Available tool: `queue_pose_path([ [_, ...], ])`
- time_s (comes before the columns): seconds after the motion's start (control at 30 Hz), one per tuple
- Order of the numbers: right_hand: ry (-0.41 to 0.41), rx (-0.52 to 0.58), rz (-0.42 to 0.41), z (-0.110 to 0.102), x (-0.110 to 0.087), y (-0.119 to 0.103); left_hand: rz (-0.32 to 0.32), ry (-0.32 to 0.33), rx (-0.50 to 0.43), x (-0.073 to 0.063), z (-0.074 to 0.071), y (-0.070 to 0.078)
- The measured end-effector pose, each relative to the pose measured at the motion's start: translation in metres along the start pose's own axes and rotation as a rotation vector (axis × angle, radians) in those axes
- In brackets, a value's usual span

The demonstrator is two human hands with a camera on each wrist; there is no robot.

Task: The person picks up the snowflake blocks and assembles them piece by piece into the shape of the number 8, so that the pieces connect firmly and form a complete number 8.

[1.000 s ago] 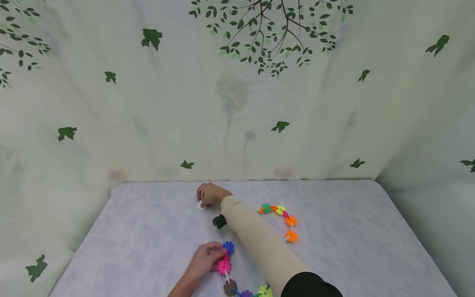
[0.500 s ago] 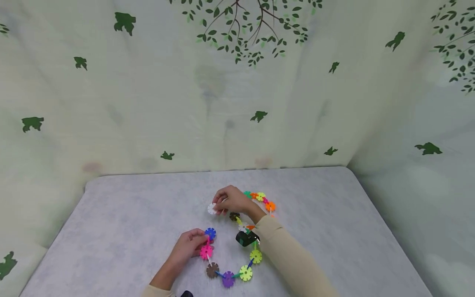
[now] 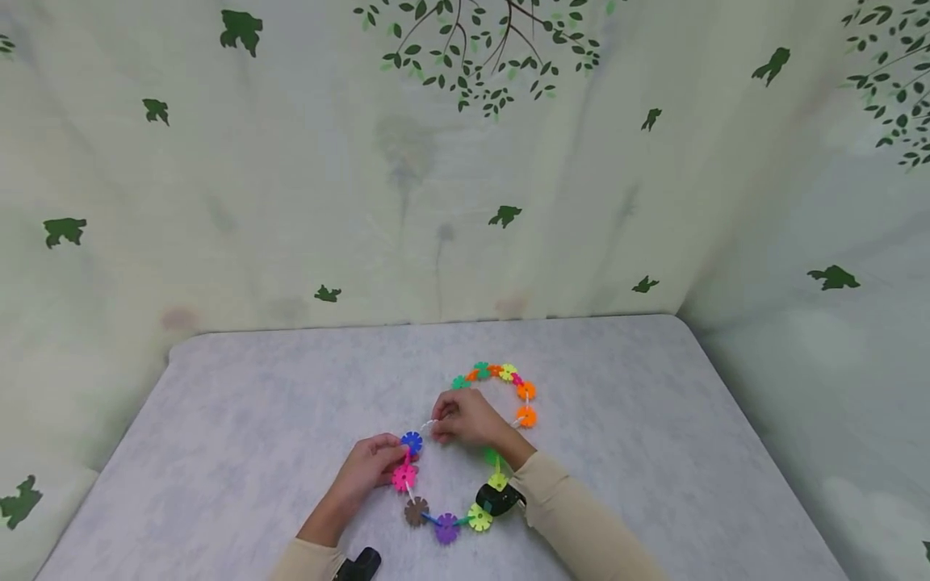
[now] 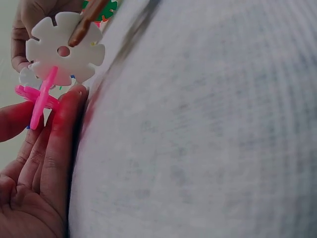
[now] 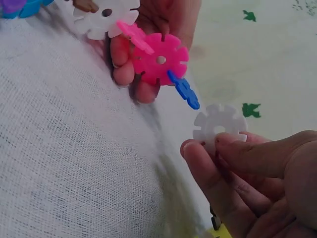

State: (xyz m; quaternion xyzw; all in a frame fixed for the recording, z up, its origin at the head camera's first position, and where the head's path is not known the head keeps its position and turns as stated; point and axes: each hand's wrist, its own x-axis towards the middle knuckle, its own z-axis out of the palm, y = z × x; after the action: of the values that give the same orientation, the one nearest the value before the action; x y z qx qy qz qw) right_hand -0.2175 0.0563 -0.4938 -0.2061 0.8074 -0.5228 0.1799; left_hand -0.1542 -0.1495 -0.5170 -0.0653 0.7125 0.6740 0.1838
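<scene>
A chain of notched plastic discs curves over the table. My left hand (image 3: 369,470) grips its near-left end by the pink disc (image 5: 161,57), with the blue disc (image 5: 184,90) standing out from that one. Between thumb and fingers my right hand (image 3: 471,421) pinches a loose white disc (image 5: 220,124), its notched edge close to the tip of the blue disc in the right wrist view. Another white disc (image 4: 64,37) joins the pink one on its other side. From there the chain runs on through a brown disc (image 3: 416,512) and a purple disc (image 3: 446,528).
The chain goes on past a yellow-green disc (image 3: 479,517) and under my right forearm. Beyond the right hand, green and orange discs (image 3: 526,417) form a far arc. Black wrist cameras sit on both sleeves. A leaf-print curtain (image 3: 327,202) rises behind the pale table (image 3: 254,420).
My right hand has come from the far left of the table toward the blue disc, bringing the white disc. The left hand keeps its grip on the chain. The head view has turned right.
</scene>
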Motion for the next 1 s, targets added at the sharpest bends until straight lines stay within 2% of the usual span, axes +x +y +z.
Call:
queue_pose_path([
  [0.17,0.009,-0.111,-0.010,-0.0011,0.0029,-0.0049,-0.010,-0.001,-0.014,0.0028,0.0014,0.0009],
  [0.27,-0.006,-0.137,-0.009,-0.0018,0.0033,-0.0057,-0.024,0.007,-0.020,0.0035,0.0021,-0.0024],
  [0.6,-0.020,-0.178,-0.030,0.0006,0.0049,-0.0042,-0.012,0.017,-0.009,-0.0019,0.0022,-0.0001],
  [1.0,0.007,-0.188,-0.031,0.0029,0.0060,-0.0068,-0.026,0.057,-0.012,0.0009,0.0019,0.0007],
])
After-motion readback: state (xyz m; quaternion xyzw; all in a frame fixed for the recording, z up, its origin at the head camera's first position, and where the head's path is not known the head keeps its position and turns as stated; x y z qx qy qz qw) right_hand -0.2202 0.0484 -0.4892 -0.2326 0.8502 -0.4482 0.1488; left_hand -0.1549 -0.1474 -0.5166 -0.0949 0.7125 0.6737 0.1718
